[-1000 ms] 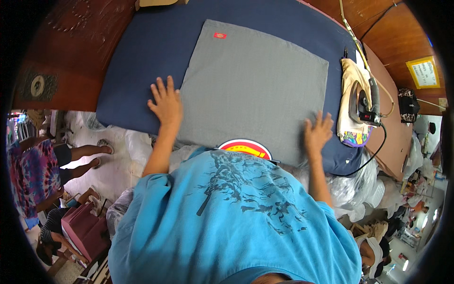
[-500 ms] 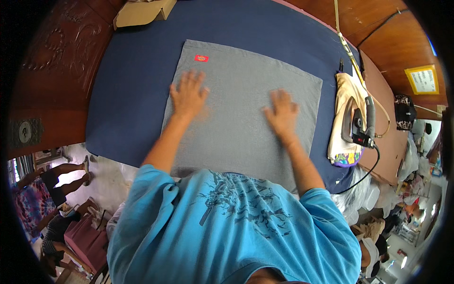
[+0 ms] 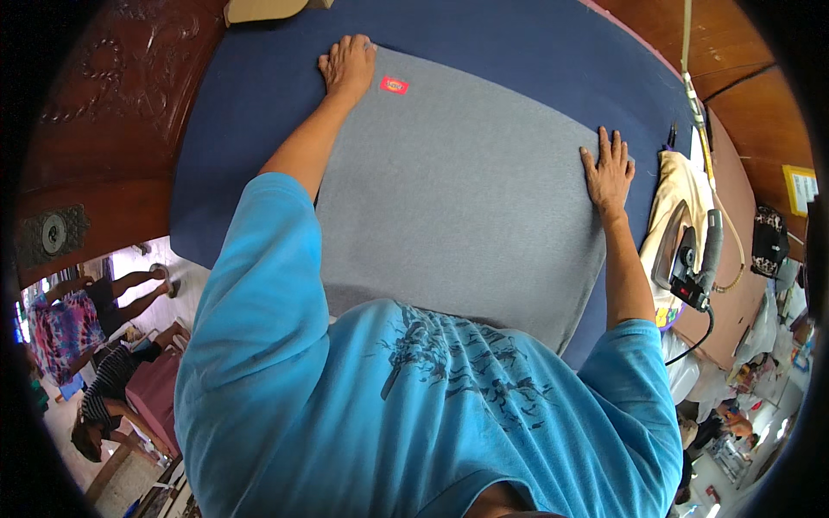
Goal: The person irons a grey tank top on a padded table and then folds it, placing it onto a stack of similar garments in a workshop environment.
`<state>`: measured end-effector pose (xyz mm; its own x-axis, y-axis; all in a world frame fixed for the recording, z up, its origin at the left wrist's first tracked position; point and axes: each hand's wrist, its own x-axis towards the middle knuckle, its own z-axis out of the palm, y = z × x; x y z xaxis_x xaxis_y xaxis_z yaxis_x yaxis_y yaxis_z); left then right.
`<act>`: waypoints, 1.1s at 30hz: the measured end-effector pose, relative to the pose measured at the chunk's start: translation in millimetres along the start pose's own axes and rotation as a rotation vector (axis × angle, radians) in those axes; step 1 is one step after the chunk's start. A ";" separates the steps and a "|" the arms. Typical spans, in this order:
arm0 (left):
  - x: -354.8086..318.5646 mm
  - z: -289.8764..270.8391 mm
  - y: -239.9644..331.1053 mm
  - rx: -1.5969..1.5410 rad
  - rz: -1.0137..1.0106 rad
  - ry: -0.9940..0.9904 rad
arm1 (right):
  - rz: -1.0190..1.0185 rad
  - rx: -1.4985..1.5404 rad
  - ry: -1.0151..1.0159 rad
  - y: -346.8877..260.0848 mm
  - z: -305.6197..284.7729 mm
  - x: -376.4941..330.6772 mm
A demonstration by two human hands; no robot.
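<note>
A grey cloth piece (image 3: 466, 190) with a small red label (image 3: 394, 85) near its far left corner lies spread on a dark blue padded table cover (image 3: 233, 147). My left hand (image 3: 349, 71) rests on the cloth's far left corner, palm down, its fingers lying forward and the thumb apart. At the far right corner, my right hand (image 3: 610, 174) is laid flat with fingers spread, partly over the cloth's edge. Neither hand grips anything that I can make out. My shirt hides part of the cloth's near edge.
To the right, an iron (image 3: 678, 250) with a grey handle stands on a cream cloth pad (image 3: 682, 186), its hose (image 3: 693, 95) hanging from above. A cardboard box (image 3: 263, 9) sits at the far left. Carved dark wood (image 3: 121, 129) borders the left side. People are at the lower left.
Both hands have moved away from me and apart, from the middle of the cloth out to its far corners. My view has shifted somewhat, and the cloth looks smoother.
</note>
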<state>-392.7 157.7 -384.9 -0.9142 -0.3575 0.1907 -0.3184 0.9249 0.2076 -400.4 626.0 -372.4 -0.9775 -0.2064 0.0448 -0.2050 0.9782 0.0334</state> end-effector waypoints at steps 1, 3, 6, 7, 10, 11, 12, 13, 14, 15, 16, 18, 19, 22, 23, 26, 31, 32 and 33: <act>6.8 -4.6 2.7 0.026 0.001 -0.019 | -0.014 0.001 -0.016 5.9 1.3 1.7; 4.7 -12.0 4.7 0.008 0.040 0.041 | -0.070 0.073 -0.174 21.7 -21.3 7.9; -44.0 -36.8 14.2 0.025 0.183 0.158 | -0.171 0.004 0.188 69.7 -74.0 -9.7; -71.5 -43.7 20.3 -0.013 0.249 0.012 | -0.004 -0.091 0.345 106.8 -82.1 -19.5; -107.8 -38.6 18.0 0.031 0.310 -0.168 | 0.346 -0.414 0.129 137.6 -140.5 -65.0; -109.3 -36.1 18.0 0.068 0.320 -0.174 | 0.376 -0.367 0.066 156.8 -139.8 -78.6; -101.9 -32.3 14.5 0.078 0.258 -0.143 | 0.397 -0.316 0.004 174.1 -134.7 -84.5; -82.0 -27.3 8.8 0.087 0.198 -0.108 | 0.367 -0.215 0.041 196.3 -127.6 -82.1; -59.4 -23.0 6.3 0.091 0.148 -0.075 | 0.346 -0.117 0.076 220.3 -119.9 -80.1; -42.1 -21.6 3.7 -0.033 0.073 -0.078 | 0.323 -0.019 0.107 234.0 -116.2 -77.7; -26.2 -22.2 0.7 -0.158 -0.002 -0.084 | 0.342 0.037 0.224 238.9 -115.6 -73.2; 5.1 -24.2 -3.5 -0.311 -0.050 -0.209 | 0.604 0.332 -0.077 259.5 -126.6 -56.5; 16.8 -29.0 -11.4 -0.332 -0.038 -0.321 | 0.612 0.331 -0.083 257.7 -128.2 -57.7; 46.5 -21.4 -26.7 -0.490 -0.020 -0.528 | 0.626 0.324 -0.080 235.0 -133.4 -52.4; 57.2 -21.3 -24.9 -0.543 -0.039 -0.638 | 0.597 0.370 -0.046 230.4 -133.0 -60.6; 63.5 5.5 -47.3 -0.760 0.021 -0.724 | 0.275 0.395 0.045 146.0 -156.7 -68.8; 68.6 36.2 -73.6 -0.789 0.115 -0.595 | -0.039 0.290 -0.165 -30.9 -188.1 -50.0; 62.2 24.8 -57.1 -0.724 0.148 -0.520 | -0.072 0.310 -0.246 -54.5 -184.9 -44.3; 53.6 9.3 -43.3 -0.656 0.176 -0.439 | -0.148 0.295 -0.267 -78.6 -178.5 -37.3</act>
<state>-430.3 99.6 -392.6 -0.9957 -0.0046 -0.0928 -0.0735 0.6499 0.7565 -338.8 552.6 -198.4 -0.9072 -0.3699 -0.2003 -0.3121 0.9112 -0.2690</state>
